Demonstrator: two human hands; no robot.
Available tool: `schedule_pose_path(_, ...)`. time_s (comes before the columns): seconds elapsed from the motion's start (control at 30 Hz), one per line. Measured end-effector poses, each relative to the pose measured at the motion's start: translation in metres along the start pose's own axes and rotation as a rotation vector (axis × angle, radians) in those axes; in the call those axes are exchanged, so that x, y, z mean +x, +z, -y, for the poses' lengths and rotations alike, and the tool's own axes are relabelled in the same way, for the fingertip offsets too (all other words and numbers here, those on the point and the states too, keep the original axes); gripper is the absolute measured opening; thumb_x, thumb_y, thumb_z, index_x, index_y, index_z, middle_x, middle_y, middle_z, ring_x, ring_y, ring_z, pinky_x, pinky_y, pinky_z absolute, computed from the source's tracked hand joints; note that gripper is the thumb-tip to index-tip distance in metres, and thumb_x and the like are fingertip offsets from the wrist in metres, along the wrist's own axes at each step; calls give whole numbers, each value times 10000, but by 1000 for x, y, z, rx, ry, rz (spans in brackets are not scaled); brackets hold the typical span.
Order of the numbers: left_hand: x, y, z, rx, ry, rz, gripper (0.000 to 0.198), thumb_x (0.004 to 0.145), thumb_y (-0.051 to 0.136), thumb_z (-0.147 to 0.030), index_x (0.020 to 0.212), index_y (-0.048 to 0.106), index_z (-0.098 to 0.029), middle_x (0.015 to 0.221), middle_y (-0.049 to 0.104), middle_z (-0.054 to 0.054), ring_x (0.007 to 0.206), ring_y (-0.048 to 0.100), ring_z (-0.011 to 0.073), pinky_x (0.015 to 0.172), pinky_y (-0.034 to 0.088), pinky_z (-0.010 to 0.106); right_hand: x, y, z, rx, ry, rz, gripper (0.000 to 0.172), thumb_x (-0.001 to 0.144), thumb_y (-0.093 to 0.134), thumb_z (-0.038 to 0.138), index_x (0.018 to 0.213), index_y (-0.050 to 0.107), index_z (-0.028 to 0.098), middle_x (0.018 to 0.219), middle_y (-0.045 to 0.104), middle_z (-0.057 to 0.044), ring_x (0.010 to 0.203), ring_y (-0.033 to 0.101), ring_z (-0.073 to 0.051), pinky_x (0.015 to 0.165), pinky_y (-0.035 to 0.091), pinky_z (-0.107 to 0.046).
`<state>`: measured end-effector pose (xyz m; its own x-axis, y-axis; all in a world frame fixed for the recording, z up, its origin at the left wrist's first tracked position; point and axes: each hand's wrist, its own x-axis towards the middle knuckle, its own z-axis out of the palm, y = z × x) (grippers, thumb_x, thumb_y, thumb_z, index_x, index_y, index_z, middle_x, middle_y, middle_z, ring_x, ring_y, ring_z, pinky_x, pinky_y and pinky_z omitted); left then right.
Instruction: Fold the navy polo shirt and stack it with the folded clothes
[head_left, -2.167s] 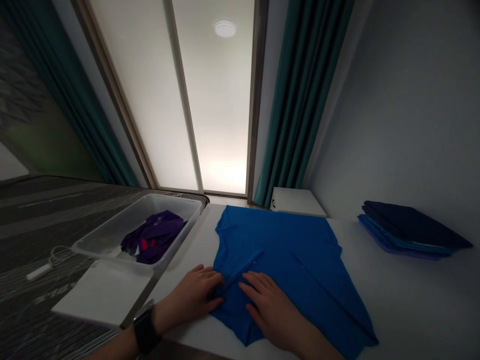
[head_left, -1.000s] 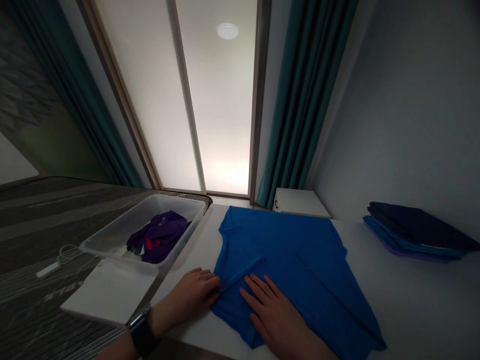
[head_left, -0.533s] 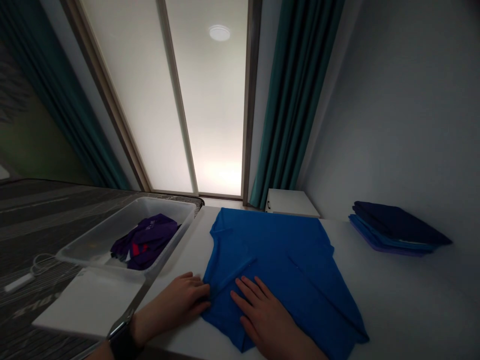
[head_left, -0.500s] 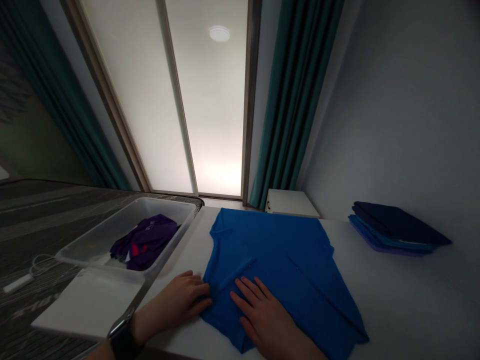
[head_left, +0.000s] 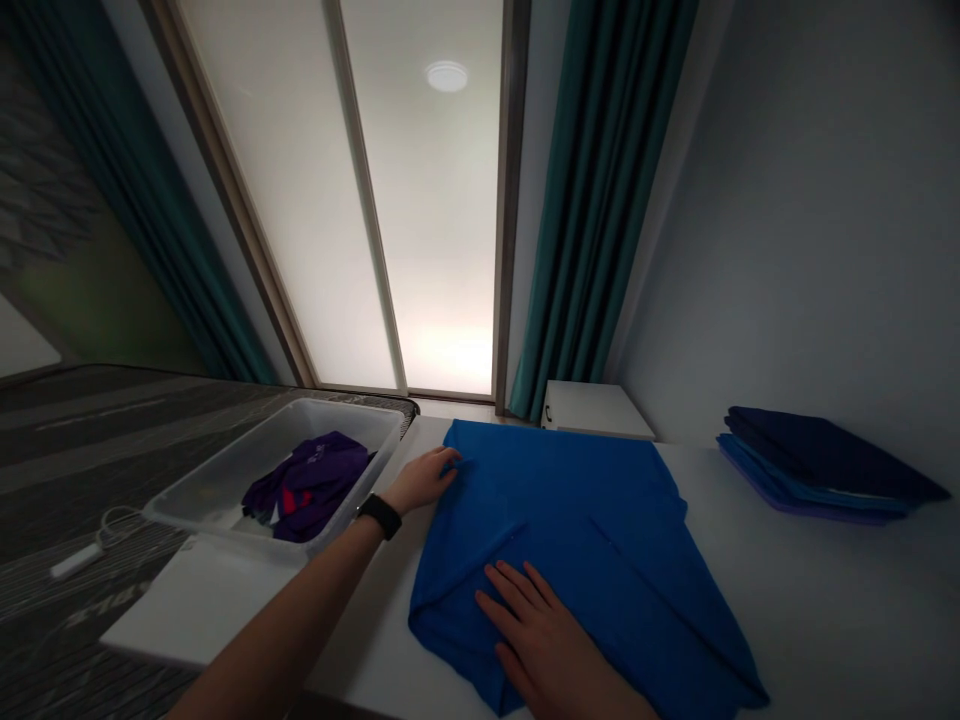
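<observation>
A blue shirt (head_left: 570, 490) lies spread on the white table, with creased folds across its near half. At its far left edge, my left hand (head_left: 424, 478) has thumb and fingers closed on the cloth; a black watch is on that wrist. My right hand (head_left: 536, 625) rests flat on the near part of the shirt, fingers stretched out.
Left of the table, a translucent bin (head_left: 225, 455) holds a crumpled purple garment (head_left: 319, 480). Folded clothes (head_left: 825, 465) in dark and lighter blue and purple are stacked at the right. Behind the table stands a white cabinet (head_left: 596, 408). A white power strip (head_left: 76, 562) lies far left.
My left hand has moved from the near left edge of the shirt up to its far left edge, and the fold there is straighter. My right hand stays flat. The view has shifted slightly.
</observation>
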<state>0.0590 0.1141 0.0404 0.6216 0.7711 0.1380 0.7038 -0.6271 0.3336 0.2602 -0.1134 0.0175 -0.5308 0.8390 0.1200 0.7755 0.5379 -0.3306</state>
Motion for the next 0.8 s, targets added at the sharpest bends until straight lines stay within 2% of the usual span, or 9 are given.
schedule_pose_path(0.13,6,0,10,-6,7,33,271,872,507,-249,1120,612,-214,1078,676,73,979,637,234,868,475,325,16,6,20,46,6,-58,352,931,475,252,1278,531,239,1289,589,-55,1171,521,-220,1042,382,-386)
schedule_pose_path(0.23,8,2,14,-17,11,51,288,875,505,-272,1129,623,-208,1105,674,78,995,633,232,882,474,317,34,12,35,29,-34,-51,341,920,486,269,1258,527,241,1125,625,-50,1010,558,-214,930,439,-360)
schedule_pose_path(0.33,11,4,18,-22,3,59,311,877,502,-293,1150,625,-207,1116,674,78,1000,632,231,883,473,313,45,17,41,-10,-52,-67,421,933,457,302,1347,456,227,1121,608,-71,1026,533,-233,955,413,-378)
schedule_pose_path(0.47,14,5,22,-15,-39,64,306,872,500,-306,1123,645,-209,967,701,66,886,649,231,800,487,316,47,20,40,-11,-27,-38,513,930,457,384,1418,384,242,1159,575,-84,1057,500,-256,977,395,-417)
schedule_pose_path(0.67,12,2,24,-24,-8,71,210,849,510,-323,850,678,-197,899,675,69,823,635,220,775,476,304,42,16,42,-3,-45,-4,496,927,459,415,1409,397,315,1147,548,-66,1054,482,-256,975,394,-447)
schedule_pose_path(0.8,8,3,26,-35,10,51,184,865,501,-313,834,641,-198,897,652,60,815,625,208,766,468,299,41,16,42,3,-33,-6,498,925,465,421,1405,395,314,1156,543,-70,1062,483,-260,975,397,-456)
